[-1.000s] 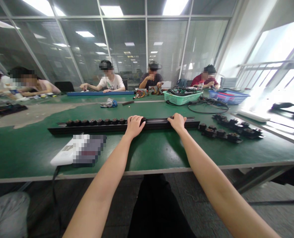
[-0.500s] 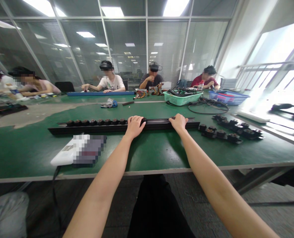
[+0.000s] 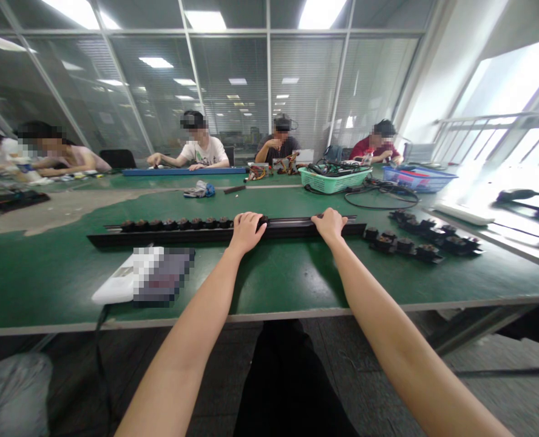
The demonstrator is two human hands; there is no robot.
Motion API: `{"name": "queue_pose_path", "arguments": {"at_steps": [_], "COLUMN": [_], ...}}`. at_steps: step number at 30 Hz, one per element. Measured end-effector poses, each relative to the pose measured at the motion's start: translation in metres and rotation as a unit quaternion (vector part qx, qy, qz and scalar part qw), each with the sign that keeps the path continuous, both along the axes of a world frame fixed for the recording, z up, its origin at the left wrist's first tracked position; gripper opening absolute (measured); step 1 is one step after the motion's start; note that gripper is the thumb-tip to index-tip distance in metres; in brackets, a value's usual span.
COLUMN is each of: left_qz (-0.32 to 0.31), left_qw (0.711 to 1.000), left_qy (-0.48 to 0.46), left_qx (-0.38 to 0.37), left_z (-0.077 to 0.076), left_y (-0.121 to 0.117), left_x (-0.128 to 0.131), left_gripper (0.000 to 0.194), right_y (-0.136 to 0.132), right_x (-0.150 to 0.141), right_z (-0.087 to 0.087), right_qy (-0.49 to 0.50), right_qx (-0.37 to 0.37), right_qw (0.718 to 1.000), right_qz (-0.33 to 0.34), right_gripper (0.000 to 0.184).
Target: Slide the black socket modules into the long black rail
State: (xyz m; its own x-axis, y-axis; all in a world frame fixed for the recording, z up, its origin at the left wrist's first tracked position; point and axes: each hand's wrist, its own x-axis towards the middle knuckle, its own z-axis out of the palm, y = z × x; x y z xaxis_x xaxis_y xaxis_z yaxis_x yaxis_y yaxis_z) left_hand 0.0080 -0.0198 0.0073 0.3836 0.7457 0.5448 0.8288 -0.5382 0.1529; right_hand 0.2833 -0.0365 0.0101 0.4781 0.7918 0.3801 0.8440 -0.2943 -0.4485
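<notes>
A long black rail (image 3: 196, 237) lies across the green workbench (image 3: 37, 285), with a row of round black components (image 3: 183, 223) along its top. My left hand (image 3: 246, 232) curls over the rail and a round component at its right end. My right hand (image 3: 329, 223) grips the rail farther right, fingers over its far edge. Several loose black components (image 3: 417, 249) sit on the bench to the right of the rail. A white pad (image 3: 115, 285), partly blurred out, lies near my left forearm.
A mint-green basket (image 3: 334, 181) of cables, a blue crate (image 3: 417, 178) and a coiled black cable (image 3: 383, 197) stand beyond the rail. Co-workers sit across the bench, one behind a long blue bar (image 3: 183, 172). The bench's near edge runs below my forearms.
My right hand has shifted slightly to the right along the rail. My left hand and the rail stay nearly where they were.
</notes>
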Motion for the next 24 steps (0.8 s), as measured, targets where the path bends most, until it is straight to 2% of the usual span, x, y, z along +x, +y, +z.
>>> {"name": "queue_pose_path", "arguments": {"at_steps": [13,21,24], "left_qz": [0.001,0.008,0.004], "left_qw": [1.000,1.000,1.000], "left_qy": [0.002,0.009,0.008], "left_qx": [-0.001,-0.001,0.004], "left_z": [0.001,0.000,-0.001], "left_y": [-0.001,-0.001,0.000], "left_x": [0.000,-0.001,-0.001], "left_gripper": [0.041,0.040,0.040], "right_y": [-0.001,0.008,0.013], "right_x": [0.002,0.014,0.022], "right_z": [0.003,0.021,0.027], "right_qy": [0.001,0.020,0.017], "right_qx": [-0.029,-0.128,-0.139], "right_qw": [1.000,0.991,0.990], "right_qz": [-0.008,0.012,0.024], "right_gripper": [0.030,0.025,0.025]}}
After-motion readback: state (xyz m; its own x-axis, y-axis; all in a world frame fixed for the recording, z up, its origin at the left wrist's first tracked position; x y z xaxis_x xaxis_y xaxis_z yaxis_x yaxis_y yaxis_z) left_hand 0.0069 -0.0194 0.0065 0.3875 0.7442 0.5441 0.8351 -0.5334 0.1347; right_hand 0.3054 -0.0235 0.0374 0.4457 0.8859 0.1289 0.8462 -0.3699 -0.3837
